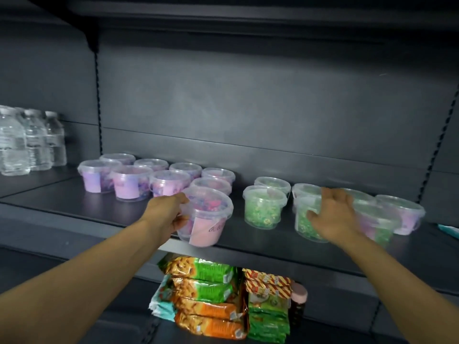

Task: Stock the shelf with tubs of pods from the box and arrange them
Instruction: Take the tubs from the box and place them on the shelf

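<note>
Gripping a clear tub of pink and purple pods [206, 217] with my left hand [166, 214], I have my fingers curled round its left side just under the lid rim; the tub sits tilted at the front edge of the dark shelf [74, 207], a little left of the frame's centre, its pink label facing me. My right hand [332, 217] is spread over a tub of green pods [306, 219] right of centre, fingers fairly straight and fanned, the thumb lying against the tub's front; I cannot tell whether it truly clasps the tub or only touches it.

Behind my left hand a cluster of pink tubs [129, 182] stands in two rows on the shelf. Between my hands stands another green tub [264, 207], with one more green tub [272, 184] just behind it. To the right of my right hand are further tubs [400, 214], pink and mixed, partly hidden by my wrist.

At the upper left of the frame water bottles [27, 142] stand on the neighbouring shelf section. Below, at bottom centre, stacked snack packets [206, 294] in green and orange wrappers lie on the lower shelf.
</note>
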